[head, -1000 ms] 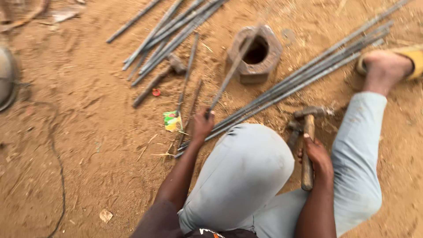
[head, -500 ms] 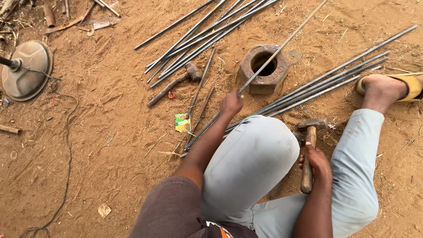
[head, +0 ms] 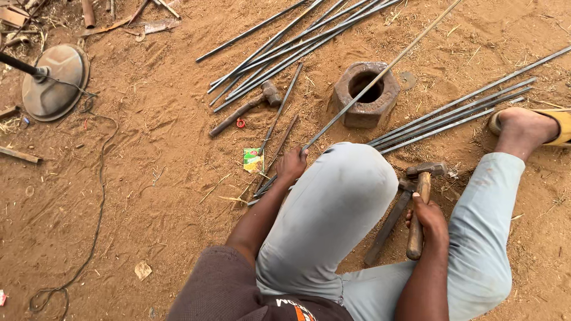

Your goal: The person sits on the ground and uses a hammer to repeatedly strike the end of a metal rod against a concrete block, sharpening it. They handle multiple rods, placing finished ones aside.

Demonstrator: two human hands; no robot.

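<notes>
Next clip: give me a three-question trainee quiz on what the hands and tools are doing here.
1. True or false: the left hand grips a long metal rod that crosses the big hexagonal nut.
2. What does the right hand hold?
A. a wooden-handled hammer
B. a saw
C. a brush
3. Fill in: a second hammer lies on the ____ to the nut's left.

Key: 1 true; 2 A; 3 ground.

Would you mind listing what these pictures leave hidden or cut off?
1. Head view: the left hand grips a long rod; its far end is cut off by the top edge.
2. The right hand covers the middle of the hammer handle.
3. The bottom of the large nut hole lies in shadow.
</notes>
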